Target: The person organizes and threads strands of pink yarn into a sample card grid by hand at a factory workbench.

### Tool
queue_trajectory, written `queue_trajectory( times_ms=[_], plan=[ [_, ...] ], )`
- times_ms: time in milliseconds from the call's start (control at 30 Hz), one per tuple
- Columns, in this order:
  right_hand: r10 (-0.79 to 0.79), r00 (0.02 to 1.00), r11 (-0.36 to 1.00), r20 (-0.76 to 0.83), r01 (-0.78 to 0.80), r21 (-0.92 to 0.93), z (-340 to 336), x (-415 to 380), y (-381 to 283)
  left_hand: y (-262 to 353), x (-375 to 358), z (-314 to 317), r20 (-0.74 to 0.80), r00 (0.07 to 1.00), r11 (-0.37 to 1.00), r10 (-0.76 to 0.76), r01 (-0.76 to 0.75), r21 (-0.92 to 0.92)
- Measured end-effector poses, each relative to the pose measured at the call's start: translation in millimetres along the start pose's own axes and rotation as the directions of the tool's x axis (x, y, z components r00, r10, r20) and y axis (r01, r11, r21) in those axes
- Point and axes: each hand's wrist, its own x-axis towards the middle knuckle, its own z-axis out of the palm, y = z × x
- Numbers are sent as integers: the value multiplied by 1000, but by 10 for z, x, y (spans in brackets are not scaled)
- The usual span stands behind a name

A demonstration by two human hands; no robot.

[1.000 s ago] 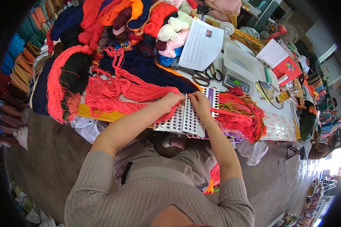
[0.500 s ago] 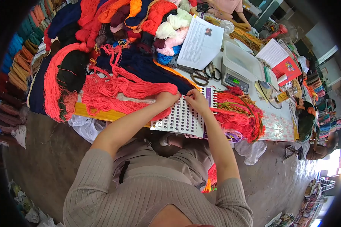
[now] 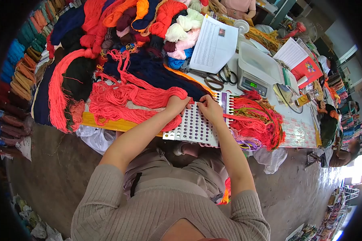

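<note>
Both hands are on the white perforated card (image 3: 193, 126), which lies flat at the near table edge, dead centre of the view, with rows of small holes and a purple strip along its 1 o'clock corner. The left hand (image 3: 176, 103) sits at the card's 11 o'clock corner, fingers curled and closed on the end of the coral-red yarn hank (image 3: 126, 100); the hank runs out from the hand toward 9 o'clock across the table (image 3: 297, 134). The right hand (image 3: 210, 107) sits at the card's 12 o'clock edge, just beside the left hand, fingertips drawn together in a pinch on the card surface; what sits in the pinch is too small to tell. At 3 o'clock of the right hand, a tangle of red, orange and green cut threads (image 3: 258, 120) hangs off the card's far side, touching it. At 12 o'clock of the hands lie scissors (image 3: 217, 78), and just past them a printed sheet (image 3: 214, 44) leans on a heap of mixed yarn skeins (image 3: 149, 20). A digital scale (image 3: 255, 72) with a lit display and a clear tray stands at 1 o'clock, near the scissors. A red booklet (image 3: 307, 70) lies at 2 o'clock, well apart from the hands. A dark navy yarn mass (image 3: 153, 72) lies between the hank and the skein heap.
</note>
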Motion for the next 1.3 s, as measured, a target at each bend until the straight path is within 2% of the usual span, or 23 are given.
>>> queue_trajectory(
  times_ms=[33,100,267,333,367,500,567,600,667,700,767,833,900,967,1000,1067,1100,1133,1167,1200,1233,1267,1300],
  plan=[
    [0,1000,1000,1,0,-2,19,-16,-5,2,-8,-17,0,1000,1000,0,0,-3],
    [-25,997,996,-72,19,-83,40,-33,-19,30,-3,-76,65,997,990,36,-27,-135],
    [-32,996,994,-87,23,-109,11,-85,-99,94,0,-130,85,994,980,-75,89,-177],
    [-36,995,994,-90,27,-109,47,-81,-82,80,-3,-97,88,996,1000,-11,11,-1],
    [-39,994,994,-98,28,-110,50,-72,-76,27,18,-42,72,996,998,52,-49,-44],
    [-42,995,990,-94,29,-137,51,-84,-78,-10,18,-69,48,994,992,95,-91,-91],
    [-73,990,986,-120,54,-157,60,-87,-88,168,-97,-190,37,996,964,75,-63,-257],
    [-55,993,978,-102,33,-204,54,-84,-100,269,-139,-314,155,988,879,-11,83,-470],
    [-60,992,985,-113,40,-170,64,-88,-80,478,-252,-514,296,953,724,58,165,-670],
    [-79,990,988,-119,61,-141,78,-87,-79,551,-296,-566,271,956,724,112,109,-681],
    [-87,987,990,-135,70,-126,105,-112,-50,760,-426,-566,368,912,702,179,144,-697],
    [-98,978,995,-185,93,-34,77,-131,-63,686,-330,-472,429,885,798,182,122,-591],
    [-168,930,976,-328,204,78,86,-153,-44,414,-134,-275,463,882,897,87,133,-421],
    [-210,900,965,-382,254,69,93,-162,-59,311,-133,-2,423,905,990,32,29,-138],
    [-218,896,966,-387,255,47,92,-162,-70,297,-98,95,437,899,995,-17,-27,94],
    [-280,902,960,-328,272,-70,121,-142,-25,173,27,162,350,936,947,-42,-75,312],
    [-320,907,946,-272,289,-150,118,-140,-21,94,121,175,144,989,852,-43,-39,521],
    [-367,890,920,-269,306,-243,138,-127,-37,80,56,160,-36,958,768,286,-207,606],
    [-361,892,923,-273,300,-241,142,-133,-35,68,-32,127,-170,789,629,591,-318,709],
    [-390,888,901,-242,315,-298,142,-124,-42,8,28,75,-167,855,776,490,-341,530],
    [-417,885,876,-209,330,-352,142,-120,-64,160,-91,-26,-39,960,958,276,-272,93],
    [-406,890,883,-206,324,-340,139,-120,-83,420,-292,-118,181,977,941,114,-48,-334],
    [-403,892,885,-206,322,-336,141,-118,-98,593,-458,-144,168,977,868,134,-33,-495]
  ],
)
